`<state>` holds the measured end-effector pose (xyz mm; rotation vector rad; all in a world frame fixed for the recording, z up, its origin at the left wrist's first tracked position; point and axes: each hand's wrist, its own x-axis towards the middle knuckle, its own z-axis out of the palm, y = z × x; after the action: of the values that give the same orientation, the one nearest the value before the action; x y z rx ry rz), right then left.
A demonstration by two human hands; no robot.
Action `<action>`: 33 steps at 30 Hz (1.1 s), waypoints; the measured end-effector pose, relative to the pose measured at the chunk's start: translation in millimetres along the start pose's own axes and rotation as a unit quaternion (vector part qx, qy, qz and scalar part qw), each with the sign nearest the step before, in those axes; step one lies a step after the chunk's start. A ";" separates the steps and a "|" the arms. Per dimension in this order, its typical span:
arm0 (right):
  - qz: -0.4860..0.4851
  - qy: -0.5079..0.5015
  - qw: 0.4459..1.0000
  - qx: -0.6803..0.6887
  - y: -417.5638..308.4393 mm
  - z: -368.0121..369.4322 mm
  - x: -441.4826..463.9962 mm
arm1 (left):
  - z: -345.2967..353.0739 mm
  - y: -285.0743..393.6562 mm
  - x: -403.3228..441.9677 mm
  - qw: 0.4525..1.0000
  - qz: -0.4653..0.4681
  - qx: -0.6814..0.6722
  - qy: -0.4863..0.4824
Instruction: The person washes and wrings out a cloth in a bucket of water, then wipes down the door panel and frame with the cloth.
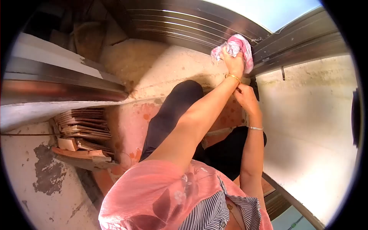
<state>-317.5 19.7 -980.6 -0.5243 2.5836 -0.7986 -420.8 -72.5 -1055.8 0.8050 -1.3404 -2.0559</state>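
Observation:
My left hand [233,63] reaches across to the upper right, closed around a crumpled pink and white cloth [247,57]. The cloth touches the corner where the brown ribbed metal door panel [180,23] meets the metal side frame [299,46]. A gold bangle [232,77] circles my left wrist. Just below that wrist is my right hand [247,97], its fingers curled and partly hidden behind the left forearm. Whether it grips anything cannot be made out. My right wrist wears a silver bangle [255,128].
A stack of thin tiles [86,124] stands at the left beside a peeling wall [46,168]. Another metal post [61,86] juts in from the left. A pale wall [306,115] runs along the right. My bent knees [188,92] are above the stained reddish floor [132,126].

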 end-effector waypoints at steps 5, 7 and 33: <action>-0.039 0.059 0.995 0.077 0.6 -7.6 -6.1 | -57.0 -24.7 92.8 0.998 0.022 -0.012 0.055; -0.062 0.049 0.994 0.069 -4.7 -11.7 -12.1 | -117.2 13.7 163.9 0.992 0.073 0.034 0.097; -0.083 0.028 0.996 0.021 -16.6 -1.9 -20.9 | -27.1 136.9 151.7 0.947 0.230 -0.116 -0.193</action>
<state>-296.6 17.3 -964.1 -0.7223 2.5923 -0.9329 -485.5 -245.9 -965.3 -0.0268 -1.2926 -1.9880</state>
